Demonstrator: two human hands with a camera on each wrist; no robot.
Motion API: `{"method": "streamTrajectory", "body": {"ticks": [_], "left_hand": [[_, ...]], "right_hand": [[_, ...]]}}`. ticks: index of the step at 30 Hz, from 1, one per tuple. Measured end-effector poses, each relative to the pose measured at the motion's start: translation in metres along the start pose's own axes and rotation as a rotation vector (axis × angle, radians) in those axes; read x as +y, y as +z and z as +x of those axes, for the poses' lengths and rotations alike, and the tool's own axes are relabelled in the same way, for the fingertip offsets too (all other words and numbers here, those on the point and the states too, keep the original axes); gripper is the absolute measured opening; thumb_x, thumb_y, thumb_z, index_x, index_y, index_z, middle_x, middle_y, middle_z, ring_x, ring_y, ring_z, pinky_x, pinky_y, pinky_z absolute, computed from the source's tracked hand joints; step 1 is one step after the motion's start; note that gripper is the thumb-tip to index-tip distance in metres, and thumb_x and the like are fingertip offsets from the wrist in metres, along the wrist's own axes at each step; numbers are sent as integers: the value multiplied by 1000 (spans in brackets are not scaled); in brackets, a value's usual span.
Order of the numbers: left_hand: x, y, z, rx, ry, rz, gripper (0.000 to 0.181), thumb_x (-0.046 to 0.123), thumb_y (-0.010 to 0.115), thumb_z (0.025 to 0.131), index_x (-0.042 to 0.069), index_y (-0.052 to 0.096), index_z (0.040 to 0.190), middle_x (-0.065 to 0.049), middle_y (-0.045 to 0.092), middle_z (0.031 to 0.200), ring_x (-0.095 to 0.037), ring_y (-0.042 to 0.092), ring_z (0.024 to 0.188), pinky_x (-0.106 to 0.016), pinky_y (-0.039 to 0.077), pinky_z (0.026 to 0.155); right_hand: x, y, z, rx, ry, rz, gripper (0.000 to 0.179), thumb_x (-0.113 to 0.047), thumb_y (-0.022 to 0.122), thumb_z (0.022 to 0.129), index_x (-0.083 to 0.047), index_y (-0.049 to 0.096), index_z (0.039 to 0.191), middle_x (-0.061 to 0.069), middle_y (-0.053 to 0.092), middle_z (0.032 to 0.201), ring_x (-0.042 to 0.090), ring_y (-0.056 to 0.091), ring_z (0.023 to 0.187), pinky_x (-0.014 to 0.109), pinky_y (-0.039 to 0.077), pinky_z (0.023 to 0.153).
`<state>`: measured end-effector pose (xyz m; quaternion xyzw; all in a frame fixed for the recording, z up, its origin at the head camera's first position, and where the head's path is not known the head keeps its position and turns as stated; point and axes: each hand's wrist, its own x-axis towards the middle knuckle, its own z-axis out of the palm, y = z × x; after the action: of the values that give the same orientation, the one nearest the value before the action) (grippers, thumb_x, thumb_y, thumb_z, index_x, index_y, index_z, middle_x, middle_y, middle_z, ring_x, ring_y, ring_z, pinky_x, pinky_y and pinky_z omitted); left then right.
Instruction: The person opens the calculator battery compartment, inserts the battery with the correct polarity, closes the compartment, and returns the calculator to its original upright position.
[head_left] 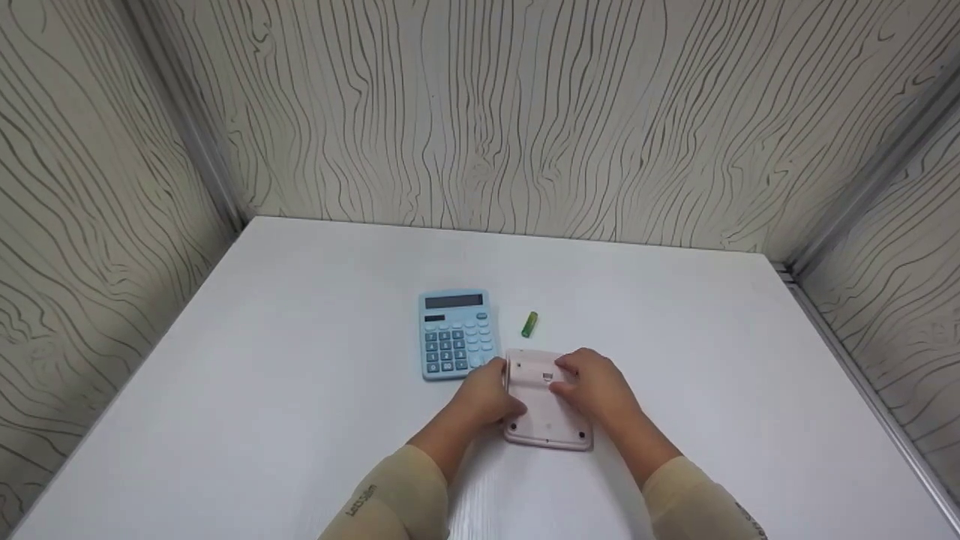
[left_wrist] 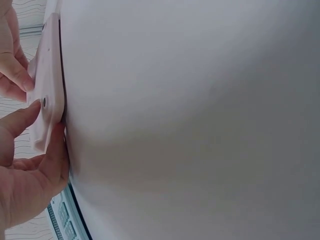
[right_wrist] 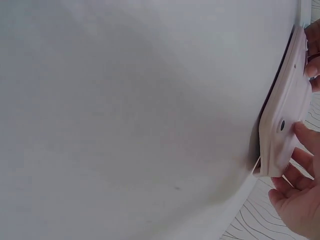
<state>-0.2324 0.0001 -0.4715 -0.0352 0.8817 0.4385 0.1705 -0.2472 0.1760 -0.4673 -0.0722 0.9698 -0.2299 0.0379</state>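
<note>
A pale pink calculator [head_left: 541, 429] is turned back side up, showing its dark feet and a small latch on the battery compartment. My left hand [head_left: 484, 395] grips its left edge, thumb on the back and fingers round the side. At the upper right, my right hand [head_left: 596, 382] holds it, with thumb and forefinger on the back close to the latch. The right wrist view shows this hand's other fingers [right_wrist: 294, 177] along the side edge. Above the pink calculator lies a green battery [head_left: 529, 324]. To its left, a blue calculator [head_left: 442, 309] lies keys up, its lower corner partly behind my left hand.
The work surface is a white table [head_left: 300, 360]. Wood-grain patterned walls [head_left: 480, 112] enclose its back and sides, with metal strips [head_left: 180, 112] at the corners.
</note>
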Motion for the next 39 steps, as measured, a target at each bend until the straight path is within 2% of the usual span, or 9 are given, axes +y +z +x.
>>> {"method": "streamTrajectory", "body": {"ticks": [6, 18, 26, 31, 39], "left_hand": [[0, 1, 0, 3, 14, 24, 70, 19, 79, 69, 7, 45, 129, -9, 56, 119, -24, 53, 107, -41, 40, 97], [1, 1, 1, -1, 26, 26, 67, 18, 80, 68, 7, 48, 125, -7, 58, 112, -20, 55, 96, -36, 46, 90], [1, 1, 3, 9, 65, 87, 68, 17, 82, 65, 2, 49, 122, -8, 59, 108, -19, 53, 90, -35, 45, 89], [2, 1, 3, 6, 41, 79, 69, 17, 82, 65, 3, 48, 124, -9, 59, 112, -19, 54, 94, -35, 45, 91], [2, 3, 4, -5, 3, 42, 72, 15, 81, 67, 5, 45, 129, -10, 56, 120, -22, 54, 106, -37, 42, 96]], "right_hand": [[-4, 0, 0, 23, -39, -58, 33, -28, 69, 80, -12, 67, 108, 5, 64, 106, 27, 57, 106, 42, 41, 95], [-12, -3, 2, 3, -87, -211, 29, -31, 68, 81, -15, 70, 104, 4, 66, 94, 26, 61, 94, 40, 47, 86], [-10, 2, -1, 53, -247, -352, 24, -29, 64, 85, -11, 71, 100, 3, 62, 83, 19, 60, 73, 35, 52, 74], [-12, 5, -4, 56, -276, -401, 22, -26, 61, 87, -9, 69, 97, 4, 62, 85, 21, 62, 78, 36, 52, 76], [-13, 5, -4, 37, -272, -394, 21, -24, 59, 89, -7, 67, 98, 5, 62, 89, 23, 62, 85, 37, 51, 78]]}}
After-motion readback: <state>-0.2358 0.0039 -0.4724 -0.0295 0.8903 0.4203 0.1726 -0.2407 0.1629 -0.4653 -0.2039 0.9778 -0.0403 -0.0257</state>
